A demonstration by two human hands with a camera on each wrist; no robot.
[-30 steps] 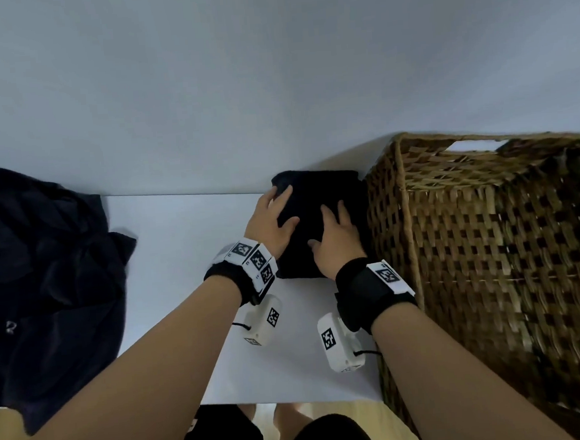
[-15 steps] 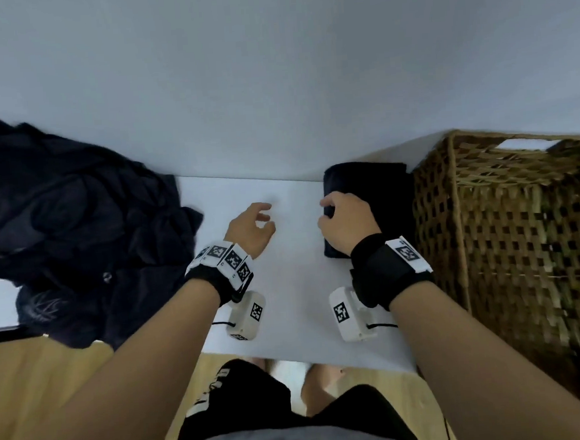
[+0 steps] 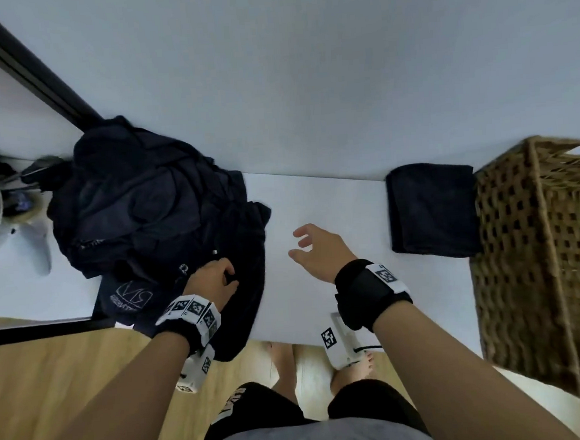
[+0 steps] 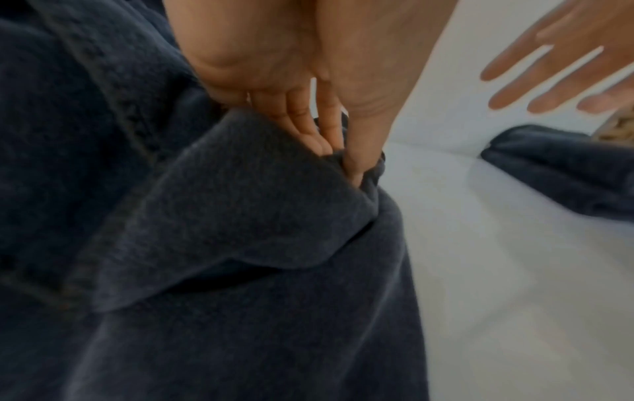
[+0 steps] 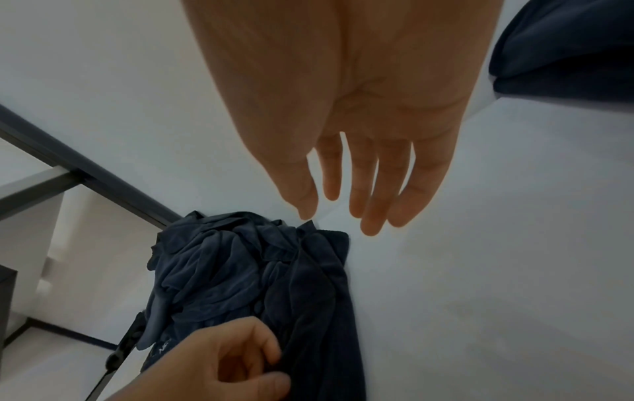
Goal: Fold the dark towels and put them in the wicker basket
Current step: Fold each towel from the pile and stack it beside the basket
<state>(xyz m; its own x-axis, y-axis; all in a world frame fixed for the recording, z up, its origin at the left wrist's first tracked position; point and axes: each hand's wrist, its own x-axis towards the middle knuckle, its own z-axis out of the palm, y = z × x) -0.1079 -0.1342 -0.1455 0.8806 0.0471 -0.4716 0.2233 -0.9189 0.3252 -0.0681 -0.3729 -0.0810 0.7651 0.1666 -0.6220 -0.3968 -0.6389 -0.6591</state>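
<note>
Towels (image 3: 150, 209) lie heaped at the tabletop's (image 3: 328, 299) left end, one edge hanging over the front. They are soft and limp, so take a hemmed corner. Your left hand (image 3: 214, 282) pinches a fold of cloth; your right hand (image 3: 318, 252) hovers spread, holding nothing. A folded towel (image 3: 432, 210) waits just beside the wicker basket (image 3: 538, 254).

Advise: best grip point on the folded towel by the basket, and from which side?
Take the folded towel by its near edge, coming from the person's side with the free right hand. It lies flat on the table; the basket crowds its right side and the wall its far edge. Probably slide fingers under and thumb on top so the layers stay together.
</note>
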